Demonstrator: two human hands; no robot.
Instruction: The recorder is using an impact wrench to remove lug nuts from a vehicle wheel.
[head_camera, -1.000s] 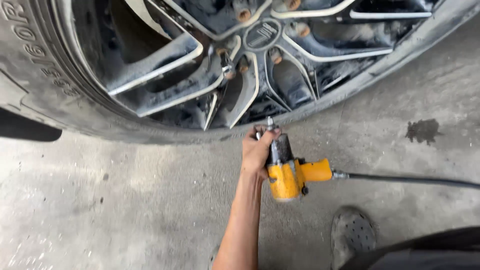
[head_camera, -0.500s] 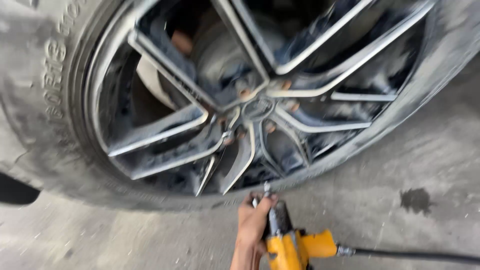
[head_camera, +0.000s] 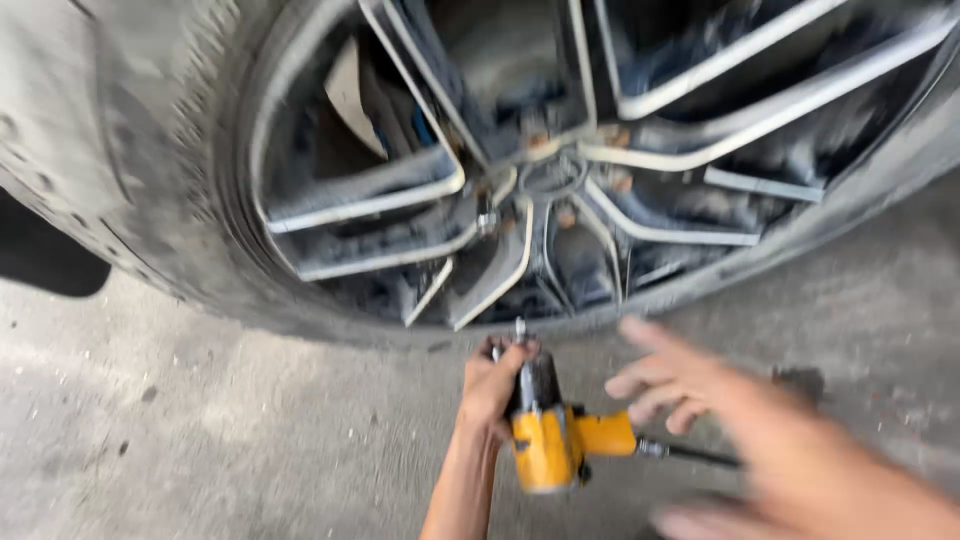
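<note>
Two hands: left hand (head_camera: 492, 385) gripping 1 yellow impact wrench (head_camera: 552, 440), right hand (head_camera: 700, 400) spread, blurred; 1 wheel (head_camera: 480, 200).

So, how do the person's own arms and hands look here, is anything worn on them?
Both are bare: no gloves, sleeves, rings or watch show. The left hand has a slim bare forearm below it. The right hand is motion-blurred, its fingers spread, so fine details cannot be told.

Single head view, looking steeply down and forward. Car wheel (head_camera: 560, 180) fills upper frame, close. Concrete floor (head_camera: 200, 450) below wheel. Frame blurred.
</note>
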